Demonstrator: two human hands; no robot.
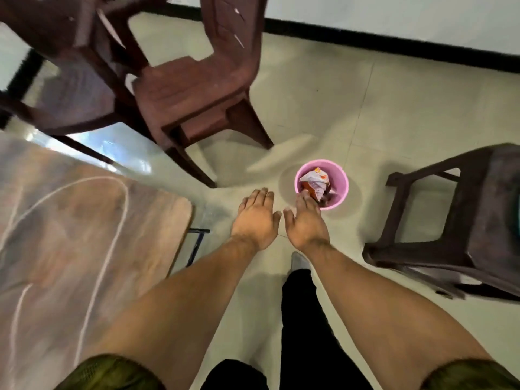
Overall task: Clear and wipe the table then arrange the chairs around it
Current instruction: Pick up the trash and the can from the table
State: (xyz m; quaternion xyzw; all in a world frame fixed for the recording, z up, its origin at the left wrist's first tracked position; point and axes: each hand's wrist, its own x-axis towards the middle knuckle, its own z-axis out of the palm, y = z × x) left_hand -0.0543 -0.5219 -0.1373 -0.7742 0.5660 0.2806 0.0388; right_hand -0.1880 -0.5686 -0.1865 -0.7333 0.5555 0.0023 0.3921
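A wooden table [84,220] with a glossy top and a pale curved line on it fills the lower left. A pink bin [342,190] stands on the floor and holds a crumpled white and orange wrapper [315,180]. My left hand [257,219] and my right hand [305,220] reach out side by side above the floor, backs up, fingers straight, holding nothing. The right fingertips overlap the bin's near rim. A brown plastic chair [194,91] stands beyond the table corner. Another brown chair [464,220] stands at the right.
More brown chair parts [76,88] crowd the upper left behind the table. A white wall with a black skirting [394,38] runs along the back. Pale floor tiles [394,108] lie open between the two chairs. My leg in black trousers [304,319] stands below the hands.
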